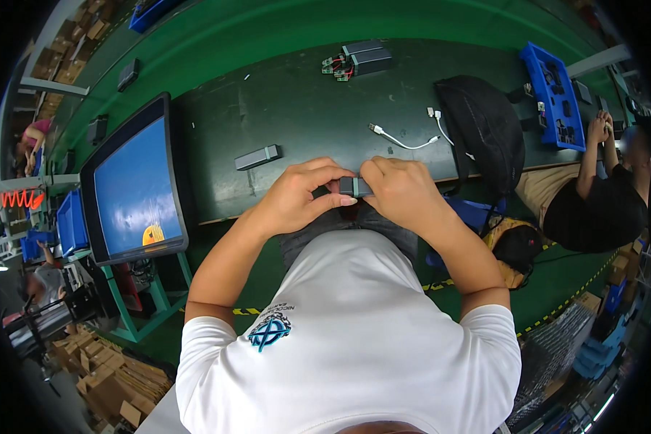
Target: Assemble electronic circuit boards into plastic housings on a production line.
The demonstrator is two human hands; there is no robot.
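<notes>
At the near edge of the workbench, a dark grey power bank (349, 186) with a teal band is held between my two hands. My left hand (304, 189) pinches it from the left, thumb below and fingers above. My right hand (398, 189) is closed on its right end, with curled fingers that hide that part. Just beyond my left hand, another power bank (259, 158) lies on the green bench top (304, 116). A white charging cable (405, 143) lies beyond my right hand, and a second white cable (445, 126) runs beside it.
A monitor (141, 184) stands at the left. Dark cases with red wires and circuit boards (358, 59) lie at the far side. To the right are a black bag (481, 130), a blue tray of parts (555, 98) and a seated co-worker (593, 206).
</notes>
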